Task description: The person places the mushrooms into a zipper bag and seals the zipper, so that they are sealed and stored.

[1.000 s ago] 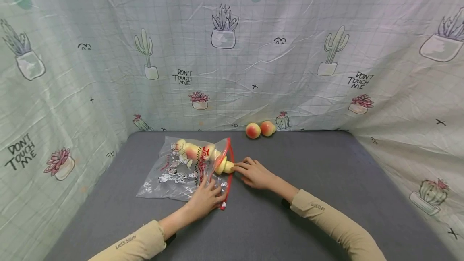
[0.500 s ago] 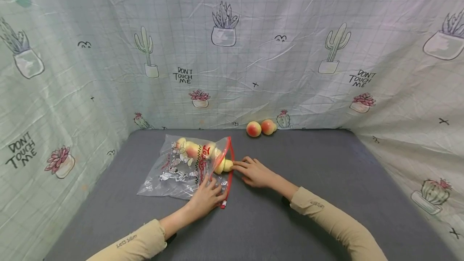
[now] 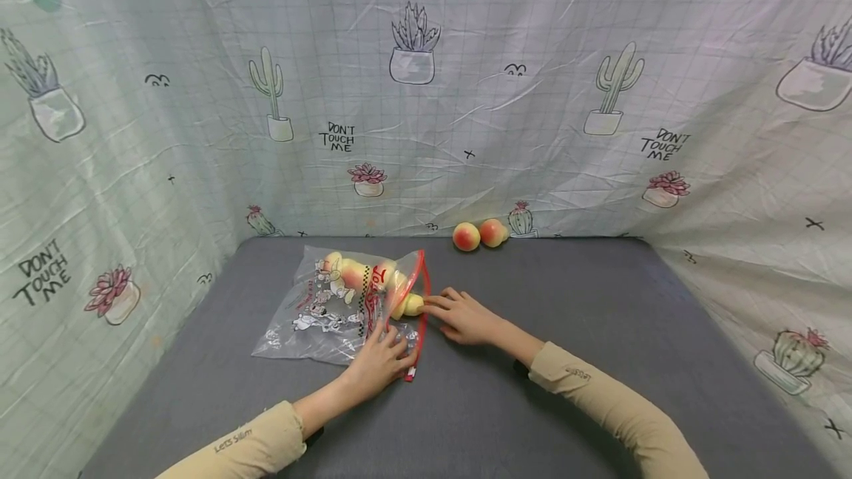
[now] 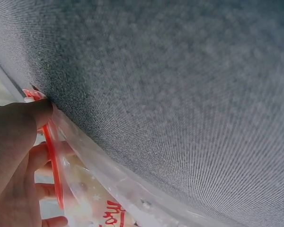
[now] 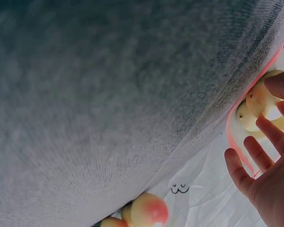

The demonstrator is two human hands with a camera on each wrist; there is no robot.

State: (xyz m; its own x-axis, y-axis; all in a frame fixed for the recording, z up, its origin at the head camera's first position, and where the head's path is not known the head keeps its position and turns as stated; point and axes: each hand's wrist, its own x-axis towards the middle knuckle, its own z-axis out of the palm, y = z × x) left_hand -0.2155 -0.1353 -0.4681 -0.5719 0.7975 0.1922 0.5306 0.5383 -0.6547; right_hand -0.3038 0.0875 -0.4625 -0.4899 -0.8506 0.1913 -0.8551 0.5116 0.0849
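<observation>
A clear plastic zip bag point(image 3: 279, 342) with a red zip edge point(image 3: 423, 272) and printed cartoon figures lies on the table, several yellow-and-red pear-like fruits point(image 3: 353, 277) inside it. At its mouth, on the right, sits a yellow fruit point(image 3: 413, 306). My left hand point(image 3: 378, 367) pinches the near end of the bag's opening; in the left wrist view its thumb lies on one side of the red zip with fingers behind. My right hand point(image 3: 466, 319) has its fingertips at the yellow fruit, the fingers spread and fairly straight in the right wrist view.
Two more red-and-yellow fruits, a round one point(image 3: 467, 236) and a pear-shaped one point(image 3: 492, 233), lie at the table's back edge. A patterned cloth point(image 3: 426, 131) hangs behind and along both sides of the grey table point(image 3: 586, 301).
The yellow fruit at the bag's mouth has shifted slightly left, farther inside, with my right hand following it. My left hand has stayed on the bag's edge.
</observation>
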